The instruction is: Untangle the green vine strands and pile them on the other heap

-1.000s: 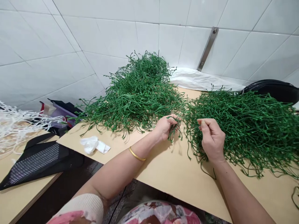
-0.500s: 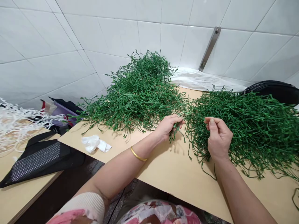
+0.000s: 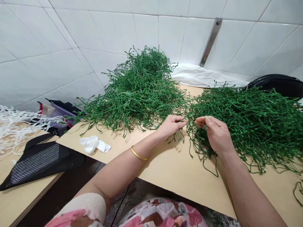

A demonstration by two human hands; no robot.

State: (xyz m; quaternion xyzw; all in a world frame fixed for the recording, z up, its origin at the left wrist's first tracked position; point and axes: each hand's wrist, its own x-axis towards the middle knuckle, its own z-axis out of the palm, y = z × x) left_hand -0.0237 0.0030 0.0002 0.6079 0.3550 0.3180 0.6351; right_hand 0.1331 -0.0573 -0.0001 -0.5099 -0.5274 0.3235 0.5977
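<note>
Two heaps of thin green cords with small knobbed ends lie on the tan tabletop (image 3: 170, 173), a left heap (image 3: 139, 91) and a right heap (image 3: 262, 126). My left hand (image 3: 171, 126) is closed between them, at the front edge of the left heap. Several green cords (image 3: 176, 137) hang below its fingers. Facing it, my right hand (image 3: 216, 134) pinches thumb to forefinger at the near side of the right heap. A short green cord end shows at its fingers; the rest of that cord blends with the heap behind.
On the left, white cords (image 3: 21, 126) and a black mesh bag (image 3: 40, 160) rest on another table. Crumpled white tissue (image 3: 94, 144) lies left of my forearm. Behind are a white cloth (image 3: 205, 75), a black case (image 3: 276, 85) and a tiled wall (image 3: 118, 28).
My right hand has moved left, closer to my left hand, and a green cord end now shows at its fingers. The left hand has turned slightly, with its cords hanging lower. The view has shifted a little.
</note>
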